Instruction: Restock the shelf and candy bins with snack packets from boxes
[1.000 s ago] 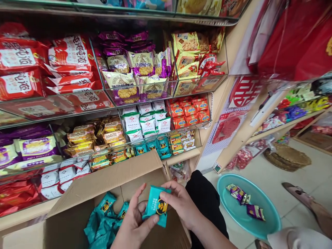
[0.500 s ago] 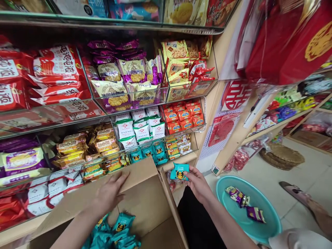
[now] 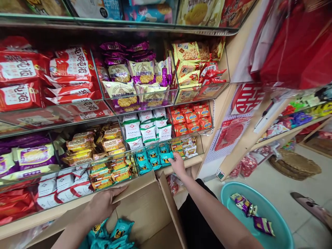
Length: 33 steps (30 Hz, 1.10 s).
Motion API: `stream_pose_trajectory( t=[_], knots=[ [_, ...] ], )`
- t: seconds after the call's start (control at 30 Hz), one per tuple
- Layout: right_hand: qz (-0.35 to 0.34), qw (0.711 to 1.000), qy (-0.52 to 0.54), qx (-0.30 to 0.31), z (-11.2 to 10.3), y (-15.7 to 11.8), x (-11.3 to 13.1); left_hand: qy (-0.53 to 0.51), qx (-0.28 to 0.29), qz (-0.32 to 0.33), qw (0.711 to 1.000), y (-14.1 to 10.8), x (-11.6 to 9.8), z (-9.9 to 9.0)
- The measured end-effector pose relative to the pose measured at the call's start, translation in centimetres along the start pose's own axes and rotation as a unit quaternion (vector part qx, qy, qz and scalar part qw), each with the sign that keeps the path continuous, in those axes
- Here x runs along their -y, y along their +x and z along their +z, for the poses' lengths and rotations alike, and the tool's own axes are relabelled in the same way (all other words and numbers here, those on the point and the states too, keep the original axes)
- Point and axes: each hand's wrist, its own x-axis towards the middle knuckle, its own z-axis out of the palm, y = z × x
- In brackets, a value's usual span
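Observation:
My right hand [image 3: 178, 165] pinches a teal snack packet [image 3: 165, 158] at the front of the lowest shelf compartment. Alongside it, several matching teal packets [image 3: 143, 162] are stacked in rows. My left hand [image 3: 105, 204] grips the upper flap of an open cardboard box [image 3: 145, 200], fingers over the edge and thumb underneath. Down in the box lies a loose pile of teal packets [image 3: 121, 229], partly hidden by my left forearm.
Glass-fronted shelves hold white-and-green packets [image 3: 142, 129], red packets [image 3: 192, 117] and yellow-orange packets [image 3: 121, 169]. At right, a teal basin [image 3: 233, 221] with purple packets [image 3: 263, 225] stands on the floor. Red bags [image 3: 293, 52] hang above, and a sandaled foot [image 3: 310, 205] is nearby.
My right hand has moved forward and left, carrying the teal packet from beside the box to the teal rows on the shelf. My left hand stays at the box flap. The view shifted slightly left.

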Motion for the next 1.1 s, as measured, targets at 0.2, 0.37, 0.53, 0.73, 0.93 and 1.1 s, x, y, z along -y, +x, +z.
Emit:
stream_pose_trajectory(
  t=[0.2, 0.37, 0.53, 0.73, 0.93, 1.1],
  knots=[
    [-0.119, 0.960, -0.253, 0.000, 1.8, 0.1, -0.6, 0.003, -0.033, -0.028, 0.999, -0.7, -0.7, -0.5],
    [-0.164, 0.907, -0.386, -0.043, 1.8, -0.9, -0.7, 0.009, -0.033, -0.018, 0.999, -0.8, -1.1, -0.6],
    [-0.222, 0.863, -0.453, 0.024, 1.4, -1.3, -0.6, 0.004, -0.021, -0.028, 0.999, -0.8, -1.5, -0.9],
    [-0.211, 0.810, -0.534, 0.120, 1.3, -0.3, 0.8, 0.000, -0.023, -0.044, 0.999, -0.6, -1.7, -0.8],
    [-0.184, 0.804, -0.541, 0.165, 1.1, 0.4, 1.9, 0.019, -0.028, -0.044, 0.998, -0.6, -1.5, -0.5],
    [-0.219, 0.820, -0.504, 0.161, 0.4, -0.2, 1.1, 0.033, -0.038, -0.033, 0.998, -0.7, -1.4, -0.3]
  ],
)
